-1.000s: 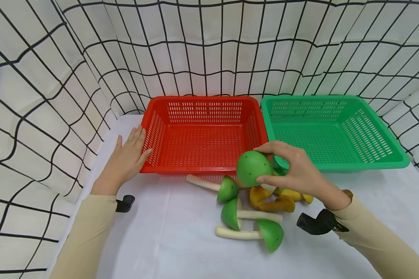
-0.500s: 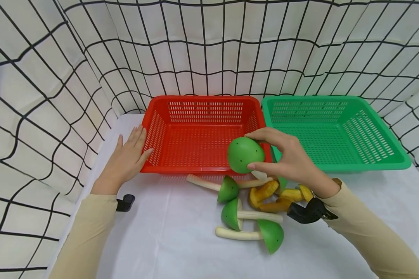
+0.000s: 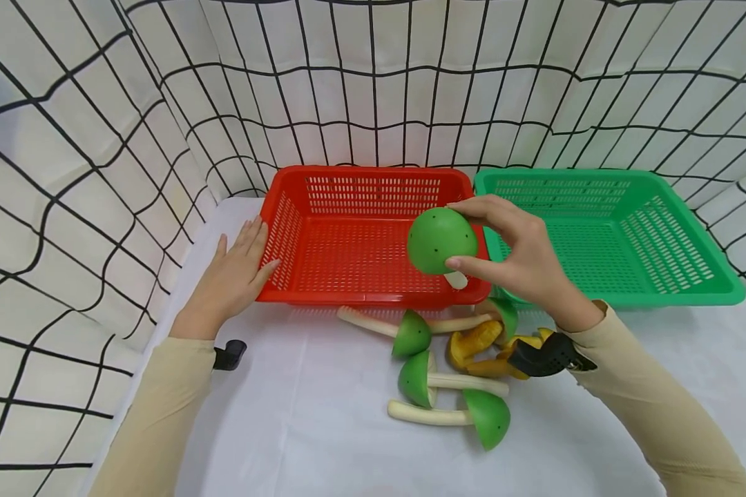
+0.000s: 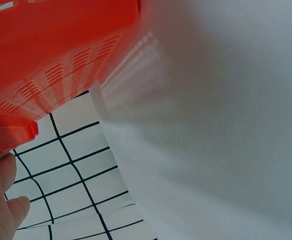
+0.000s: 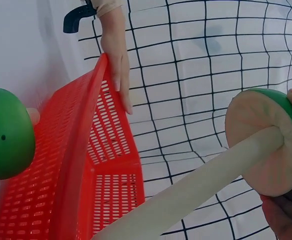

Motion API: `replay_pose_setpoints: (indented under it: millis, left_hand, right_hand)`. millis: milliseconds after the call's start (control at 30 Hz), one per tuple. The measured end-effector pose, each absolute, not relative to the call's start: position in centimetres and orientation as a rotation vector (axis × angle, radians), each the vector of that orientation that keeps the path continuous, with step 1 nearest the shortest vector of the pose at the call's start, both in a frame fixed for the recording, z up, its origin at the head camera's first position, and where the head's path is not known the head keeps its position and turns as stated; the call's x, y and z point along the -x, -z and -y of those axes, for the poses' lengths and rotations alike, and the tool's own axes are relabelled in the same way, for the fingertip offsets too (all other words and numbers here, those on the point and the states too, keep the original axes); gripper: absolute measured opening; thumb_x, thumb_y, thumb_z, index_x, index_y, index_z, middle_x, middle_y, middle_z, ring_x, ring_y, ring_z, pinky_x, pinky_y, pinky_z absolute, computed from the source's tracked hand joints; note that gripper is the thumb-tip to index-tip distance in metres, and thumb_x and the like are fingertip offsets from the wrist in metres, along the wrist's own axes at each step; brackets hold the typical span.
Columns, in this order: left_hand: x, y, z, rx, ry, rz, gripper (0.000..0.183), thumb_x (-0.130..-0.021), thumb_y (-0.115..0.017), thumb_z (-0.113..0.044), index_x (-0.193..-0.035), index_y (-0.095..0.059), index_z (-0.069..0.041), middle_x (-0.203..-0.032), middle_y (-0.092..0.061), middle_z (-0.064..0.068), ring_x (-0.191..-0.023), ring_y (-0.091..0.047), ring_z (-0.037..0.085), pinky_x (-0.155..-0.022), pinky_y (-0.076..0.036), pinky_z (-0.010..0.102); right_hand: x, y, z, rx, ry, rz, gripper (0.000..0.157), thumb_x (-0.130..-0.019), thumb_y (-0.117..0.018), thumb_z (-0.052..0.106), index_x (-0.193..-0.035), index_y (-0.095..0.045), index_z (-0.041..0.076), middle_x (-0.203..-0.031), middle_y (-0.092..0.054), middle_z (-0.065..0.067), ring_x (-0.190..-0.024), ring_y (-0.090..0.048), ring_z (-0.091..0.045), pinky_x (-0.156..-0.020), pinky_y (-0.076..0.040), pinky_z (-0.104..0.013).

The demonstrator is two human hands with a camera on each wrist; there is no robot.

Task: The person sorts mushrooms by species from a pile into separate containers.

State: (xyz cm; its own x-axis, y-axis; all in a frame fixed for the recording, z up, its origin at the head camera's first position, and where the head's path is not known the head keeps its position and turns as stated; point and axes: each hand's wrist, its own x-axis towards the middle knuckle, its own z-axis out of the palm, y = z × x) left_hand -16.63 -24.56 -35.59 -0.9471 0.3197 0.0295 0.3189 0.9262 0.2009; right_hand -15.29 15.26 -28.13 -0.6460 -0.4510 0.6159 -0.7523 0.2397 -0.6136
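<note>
My right hand pinches the green, black-dotted cap of a toy mushroom between thumb and fingers, above the right front part of the red basket. In the right wrist view the pale stem of that mushroom points away from the hand. My left hand lies with straight fingers against the left side of the red basket. Several more green-capped toy mushrooms lie on the white cloth in front of the baskets, beside yellow-brown toy mushrooms partly covered by the right wrist camera.
A green basket stands to the right of the red one, close against it. Behind and to the left rise white cloth walls with a black grid. White cloth covers the table up to the baskets.
My right hand has lifted the green-capped mushroom from near the pile, forward and up over the red basket's front rim. The left hand has stayed at the basket's side.
</note>
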Motion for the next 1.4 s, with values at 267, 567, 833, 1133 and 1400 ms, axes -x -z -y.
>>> replay_pose_setpoints:
  millis: [267, 567, 833, 1133, 1400]
  left_hand:
    - [16.8, 35.5, 24.5, -0.480, -0.304, -3.076, 0.069, -0.102, -0.031, -0.039, -0.148, -0.009, 0.006, -0.156, -0.003, 0.020, -0.143, 0.001, 0.031, -0.111, 0.001, 0.057]
    - [17.0, 35.6, 24.4, -0.481, -0.313, -3.073, 0.069, -0.102, -0.034, -0.038, -0.148, -0.010, 0.007, -0.156, -0.003, 0.020, -0.143, 0.000, 0.032, -0.111, 0.001, 0.057]
    - [17.0, 35.9, 24.1, -0.482, -0.312, -3.060, 0.068, -0.102, -0.033, -0.038, -0.147, -0.011, 0.008, -0.155, -0.006, 0.021, -0.143, -0.001, 0.033, -0.111, 0.002, 0.057]
    - [17.0, 35.8, 24.3, -0.453, -0.270, -3.067, 0.068, -0.101, -0.033, -0.038, -0.148, -0.009, 0.006, -0.156, -0.005, 0.019, -0.143, -0.001, 0.032, -0.111, 0.001, 0.056]
    - [16.9, 35.6, 24.4, -0.435, -0.263, -3.067, 0.069, -0.101, -0.033, -0.038, -0.148, -0.009, 0.006, -0.156, -0.005, 0.019, -0.144, -0.001, 0.032, -0.112, 0.002, 0.055]
  right_hand:
    - [17.1, 28.9, -14.2, -1.019, -1.339, 2.290, 0.055, -0.069, -0.081, -0.003, -0.120, -0.060, -0.003, -0.115, -0.061, -0.008, -0.101, -0.057, -0.016, -0.085, -0.049, -0.023]
    - [19.1, 30.2, -13.5, -0.918, -1.331, 2.466, 0.049, -0.076, -0.079, 0.011, -0.121, -0.061, 0.000, -0.112, -0.061, -0.009, -0.102, -0.059, -0.020, -0.088, -0.049, -0.035]
    - [20.3, 32.0, -13.1, -0.848, -1.366, 2.565, 0.052, -0.078, -0.078, 0.016, -0.123, -0.058, -0.002, -0.116, -0.060, -0.012, -0.105, -0.059, -0.024, -0.089, -0.049, -0.045]
    - [21.8, 33.3, -12.0, -0.770, -1.335, 2.697, 0.056, -0.079, -0.078, 0.026, -0.125, -0.058, 0.001, -0.116, -0.061, -0.011, -0.103, -0.059, -0.023, -0.085, -0.050, -0.042]
    - [22.9, 33.5, -10.2, -0.797, -1.245, 2.877, 0.056, -0.080, -0.076, 0.027, -0.124, -0.058, -0.001, -0.113, -0.062, -0.012, -0.099, -0.060, -0.023, -0.081, -0.051, -0.036]
